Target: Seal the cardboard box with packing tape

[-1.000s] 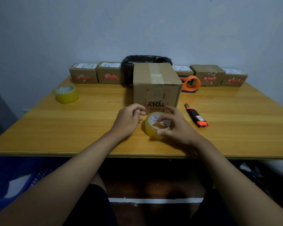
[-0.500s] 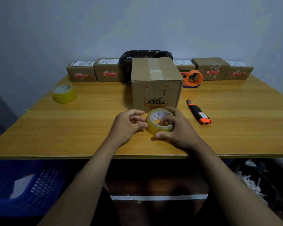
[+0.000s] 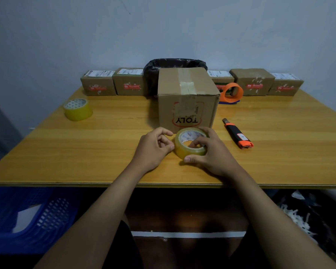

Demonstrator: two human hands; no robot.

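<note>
Right hand (image 3: pixel 211 152) grips the tape roll (image 3: pixel 190 143) at frame centre; left hand (image 3: pixel 153 148) pinches its left edge. Box (image 3: pixel 187 100) stands just behind, touching neither hand. Knife (image 3: pixel 238 136) lies right on the table (image 3: pixel 85 152).

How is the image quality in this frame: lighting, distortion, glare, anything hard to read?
Head view: dim, bluish light; below the table is nearly black. Wide-angle bending at the edges. Faint sheen on the far right tabletop. Sharp enough: the cardboard box print reads "TOLY" upside down, though labels on the small boxes are illegible.
</note>
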